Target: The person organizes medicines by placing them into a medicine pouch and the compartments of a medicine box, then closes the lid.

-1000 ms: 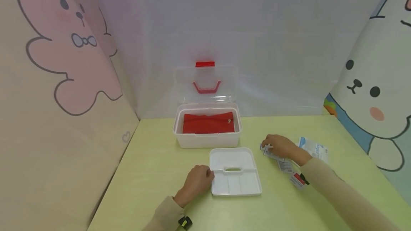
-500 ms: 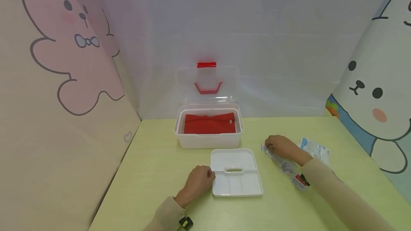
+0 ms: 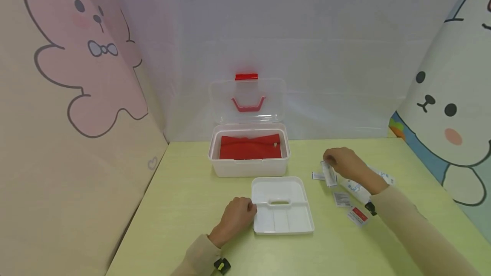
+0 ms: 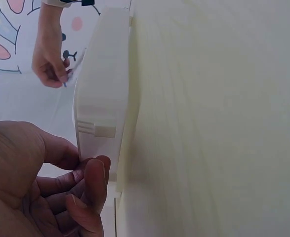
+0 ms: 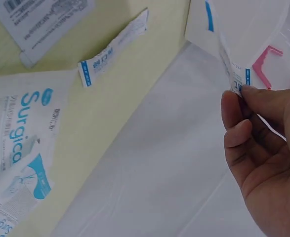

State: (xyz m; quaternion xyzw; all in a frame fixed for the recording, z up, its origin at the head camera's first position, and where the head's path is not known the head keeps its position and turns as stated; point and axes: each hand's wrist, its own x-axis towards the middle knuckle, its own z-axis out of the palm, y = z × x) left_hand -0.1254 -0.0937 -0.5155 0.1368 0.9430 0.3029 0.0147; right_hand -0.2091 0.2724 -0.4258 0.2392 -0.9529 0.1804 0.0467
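Note:
My left hand (image 3: 235,220) is at the left edge of a white divided tray (image 3: 281,188) on the table. In the left wrist view, its thumb and fingers pinch the corner of the tray (image 4: 103,74). Farther right, my right hand (image 3: 347,163) pinches the top end of a small white adhesive bandage packet (image 3: 330,174), which hangs from the fingertips. The right wrist view shows blue bands and print on that packet (image 5: 228,64) between thumb and index finger. Another slim bandage packet (image 5: 115,47) lies on the table below.
Behind the tray stands an open white box (image 3: 249,168) with a red pouch (image 3: 250,148) inside and its clear lid (image 3: 218,97) raised. White-blue "Surgical" packets (image 5: 16,118), a printed sachet (image 3: 342,199) and a red-white packet (image 3: 358,215) lie at the right.
My right hand has risen from the table, moving slightly right and away, and lifted a bandage packet off the group. The left hand keeps its place at the tray.

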